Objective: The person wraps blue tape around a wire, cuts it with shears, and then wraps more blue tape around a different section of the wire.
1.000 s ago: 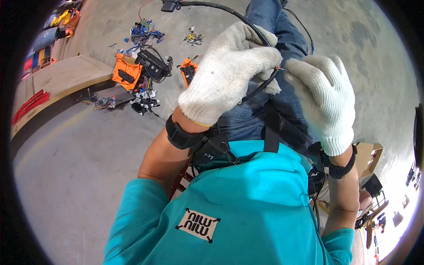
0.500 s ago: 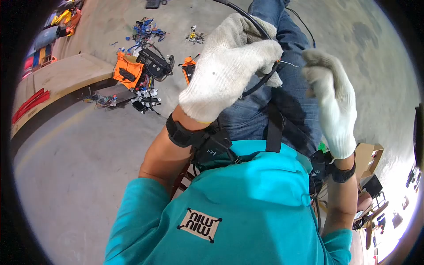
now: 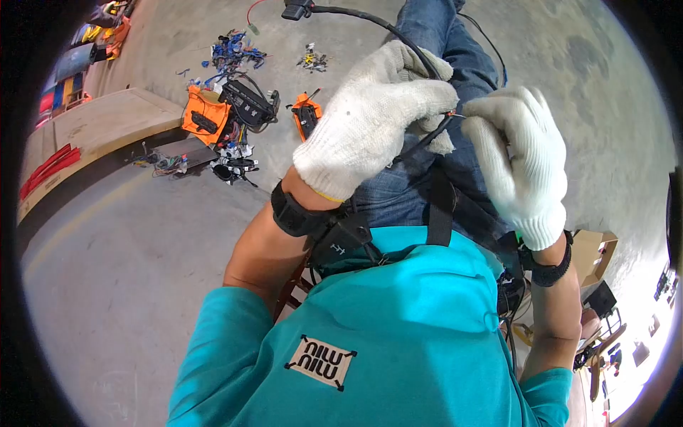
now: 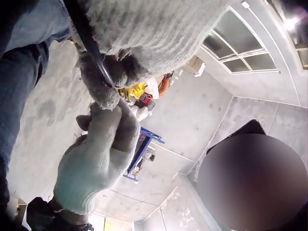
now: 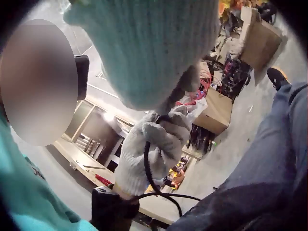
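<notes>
My left hand [image 3: 380,117], in a white knit glove, grips a black sheathed cable [image 3: 359,14] above my thighs. A dark connector [image 3: 297,9] is on the cable's far end, and the other stretch hangs below the glove. At the left thumb tip a thin wire [image 3: 459,115] with a bit of orange juts from the cable. My right hand [image 3: 523,160], gloved alike, pinches that wire's tip between thumb and forefinger. In the right wrist view the cable [image 5: 147,166] loops down past the left hand [image 5: 139,149]; the right glove covers the pinched spot.
Orange-cased parts [image 3: 205,114] and a black housing [image 3: 247,103] lie on the floor to the left. Beyond are piles of blue connectors [image 3: 235,51] and small yellow pieces [image 3: 311,58]. A wooden platform [image 3: 107,121] holds red strips [image 3: 50,171]. A cardboard box [image 3: 594,256] stands right.
Half a second ago my right hand was away to the right, leaving the thin wire sticking out; it has come back left to the wire. The left hand keeps its grip on the cable.
</notes>
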Demonstrator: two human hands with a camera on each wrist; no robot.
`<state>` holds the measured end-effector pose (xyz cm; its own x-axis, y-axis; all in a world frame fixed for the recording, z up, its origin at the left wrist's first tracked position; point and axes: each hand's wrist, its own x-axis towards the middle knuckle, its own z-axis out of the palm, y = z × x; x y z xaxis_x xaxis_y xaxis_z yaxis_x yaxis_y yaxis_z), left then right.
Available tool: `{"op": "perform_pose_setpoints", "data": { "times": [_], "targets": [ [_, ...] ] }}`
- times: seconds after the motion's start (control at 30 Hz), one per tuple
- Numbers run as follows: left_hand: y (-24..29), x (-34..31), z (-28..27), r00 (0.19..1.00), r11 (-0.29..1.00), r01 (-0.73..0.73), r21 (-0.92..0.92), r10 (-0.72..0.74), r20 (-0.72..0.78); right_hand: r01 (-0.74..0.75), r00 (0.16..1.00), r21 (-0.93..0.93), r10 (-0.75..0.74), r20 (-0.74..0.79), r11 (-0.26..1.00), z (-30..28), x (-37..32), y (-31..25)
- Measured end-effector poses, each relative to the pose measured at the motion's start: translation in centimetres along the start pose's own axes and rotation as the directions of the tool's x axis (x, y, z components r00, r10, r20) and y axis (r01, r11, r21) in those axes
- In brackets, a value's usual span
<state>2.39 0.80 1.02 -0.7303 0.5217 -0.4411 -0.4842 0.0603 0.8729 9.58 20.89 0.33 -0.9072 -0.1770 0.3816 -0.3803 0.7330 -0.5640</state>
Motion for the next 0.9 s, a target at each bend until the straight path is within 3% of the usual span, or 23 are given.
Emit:
{"op": "perform_pose_setpoints", "data": {
  "times": [0.03,0.07,0.1,0.13,0.2,0.23,0.27,0.33,0.37,0.4,0.43,0.47,0.5,0.53,0.6,0.77,0.83,0.87,0.9],
  "targets": [
    [-0.3,0.1,0.1,1.0,0.986,0.0,-0.165,0.004,0.025,-0.002,1.0,-0.002,0.002,0.001,1.0,-0.1,0.0,-0.5],
    [-0.6,0.3,0.4,1.0,0.986,0.002,-0.166,0.002,0.027,-0.472,0.881,0.384,0.446,0.16,0.794,-0.3,0.0,-1.3],
    [-0.8,0.5,0.7,0.999,0.984,-0.05,-0.168,0.052,0.01,-0.771,0.574,0.581,0.68,0.456,0.261,-0.3,-0.1,-1.8],
    [-1.0,0.5,0.9,0.995,0.98,-0.099,-0.171,0.1,-0.006,-0.773,0.57,0.58,0.684,0.456,0.258,0.0,-0.6,-1.3],
    [-1.1,0.7,0.9,0.991,0.985,-0.131,-0.108,0.128,-0.034,-0.65,0.549,0.724,0.516,0.657,-0.231,1.0,-1.7,0.3],
    [-1.1,0.7,0.8,0.985,0.986,-0.162,-0.04,0.159,-0.065,-0.699,0.564,0.708,0.531,0.632,-0.1,0.8,-1.7,0.3],
    [-1.0,0.7,0.6,0.985,0.986,-0.162,-0.039,0.159,-0.068,-0.699,0.565,0.708,0.528,0.633,-0.1,0.7,-1.7,-0.1],
    [-0.6,0.5,0.2,0.993,0.982,-0.111,-0.153,0.103,-0.056,-0.707,0.634,0.596,0.715,0.295,0.381,0.2,-0.5,-1.8],
    [-0.5,0.5,0.0,0.993,0.982,-0.114,-0.152,0.106,-0.061,-0.711,0.661,0.501,0.712,0.238,0.493,-0.1,-0.6,-1.7],
    [-0.5,0.5,-0.1,0.994,0.982,-0.103,-0.16,0.097,-0.044,-0.711,0.661,0.501,0.711,0.24,0.493,-0.2,-0.7,-1.4],
    [-0.5,0.5,-0.2,0.996,0.981,-0.093,-0.168,0.09,-0.024,-0.522,0.844,0.355,0.528,0.089,0.775,-0.2,-0.9,-0.9],
    [-0.6,0.6,-0.1,0.996,0.981,-0.093,-0.169,0.091,-0.02,-0.268,0.962,0.151,0.272,-0.011,0.952,-0.2,-1.0,-0.7],
    [-0.7,0.6,-0.1,0.997,0.982,-0.077,-0.172,0.078,-0.006,-0.2,0.98,0.02,0.2,-0.018,0.98,-0.3,-0.9,-0.9],
    [-0.8,0.6,0.0,0.998,0.983,-0.061,-0.173,0.064,0.008,-0.202,0.979,0.017,0.203,-0.02,0.979,-0.4,-0.8,-0.7],
    [-0.5,0.8,0.4,0.999,0.978,-0.052,-0.2,0.054,0.003,0.04,0.999,-0.132,-0.042,-0.017,0.99,-0.1,-0.3,-0.2],
    [-0.7,0.8,0.1,1.0,0.976,-0.024,-0.218,0.025,0.003,0.071,0.997,-0.174,-0.076,-0.02,0.982,0.2,0.2,-0.4],
    [-1.2,0.8,-0.2,0.99,0.991,-0.126,-0.039,0.128,0.053,0.03,1.0,-0.11,-0.029,0.008,0.993,0.1,0.4,-0.7],
    [-1.2,0.7,-0.2,0.99,0.991,-0.126,-0.039,0.128,0.053,0.03,1.0,-0.111,-0.029,0.009,0.993,0.2,0.3,-0.9],
    [-0.8,0.4,0.1,0.994,0.989,-0.101,-0.112,0.106,0.038,-0.14,0.99,0.028,0.139,0.032,0.99,0.3,0.0,-1.2]
  ]
}}
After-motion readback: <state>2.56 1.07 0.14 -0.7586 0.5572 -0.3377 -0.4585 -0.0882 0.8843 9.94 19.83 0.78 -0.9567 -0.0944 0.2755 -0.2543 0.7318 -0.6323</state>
